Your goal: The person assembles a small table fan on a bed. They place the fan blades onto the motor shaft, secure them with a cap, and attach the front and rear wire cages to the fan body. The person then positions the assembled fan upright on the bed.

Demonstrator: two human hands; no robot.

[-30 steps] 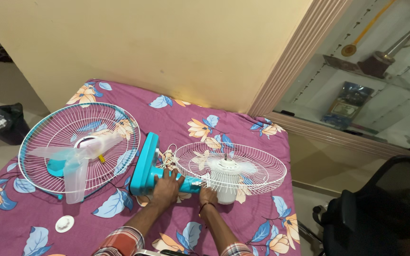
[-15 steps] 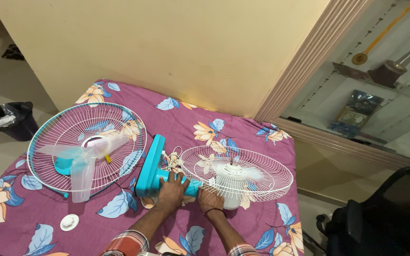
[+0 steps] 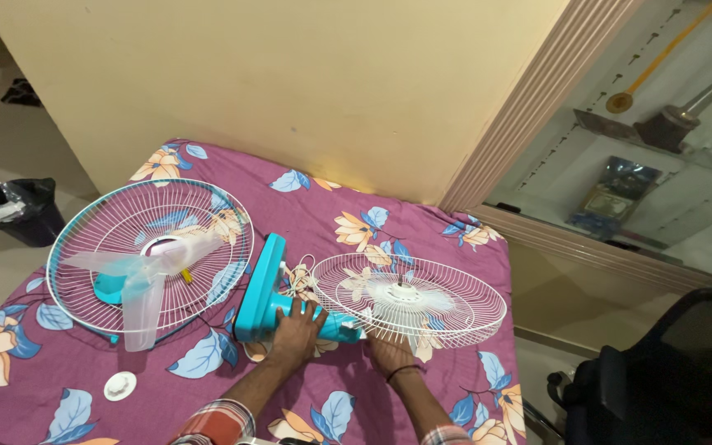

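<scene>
A: Nearest first?

B: Left hand (image 3: pixel 294 330) wrapped around the teal fan neck (image 3: pixel 335 327), fingers closed on it, pinning it to the flowered bedcover (image 3: pixel 422 222). Right hand (image 3: pixel 391 350) just beside, palm up under the near rim of the white rear guard (image 3: pixel 409 301). Fingers hidden by the wires, so cannot tell how far open.

A: And the fan itself?

B: In pieces. Lying on its side mid-bed, teal base (image 3: pixel 259 288) standing on edge at the left, rear guard fixed around the motor end. White cord (image 3: pixel 298 280) bunched behind the neck.

A: Done and left?

B: Off already, by the look of it: 1 teal-rimmed front guard (image 3: pixel 152 255) flat at the far left, 1 clear blade (image 3: pixel 138 276) resting on it, 1 small white cap (image 3: pixel 120 386) alone near the front edge. Rear guard not yet off.

A: Differences from 0.5 s ago?

B: Right hand shifted rightward, away from the neck and under the guard. More teal neck showing. White motor housing below the guard no longer visible. Left hand unchanged.
</scene>
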